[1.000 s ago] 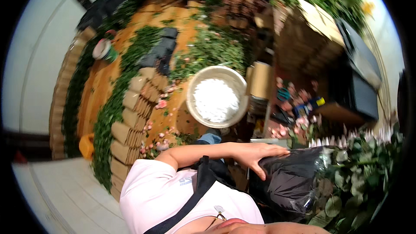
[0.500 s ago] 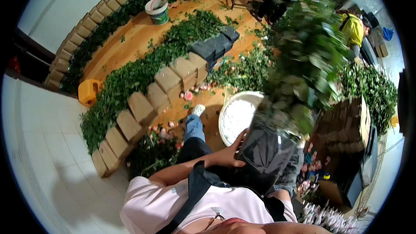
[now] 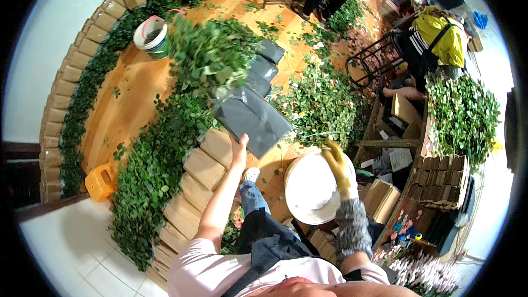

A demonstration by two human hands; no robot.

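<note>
My bare left hand [image 3: 238,153] grips the lower end of a leafy bouquet in a black wrapper [image 3: 254,121], held out ahead at arm's length. Its blurred green leaves point toward the far left, above a row of similar bundles, and any blooms are hidden inside the wrapper. My right hand [image 3: 340,171], in a yellow glove with a grey sleeve, is empty and has its fingers stretched out. It hovers at the right rim of a round tub [image 3: 289,197] with white contents, which I cannot make out.
Brown-wrapped bundles [image 3: 184,214] and black-wrapped ones [image 3: 263,71] line the floor. Beyond stand a bucket [image 3: 151,38] and a yellow jug [image 3: 100,182]. Loose leaves [image 3: 324,102] litter the floor. At right, a bench holds stacked cardboard [image 3: 440,181]; a person in a yellow top [image 3: 440,36] bends there.
The black-wrapped bouquet has swung from close to my body at the right over to the far left, in my left hand. My right hand has come away from it and into sight beside the tub.
</note>
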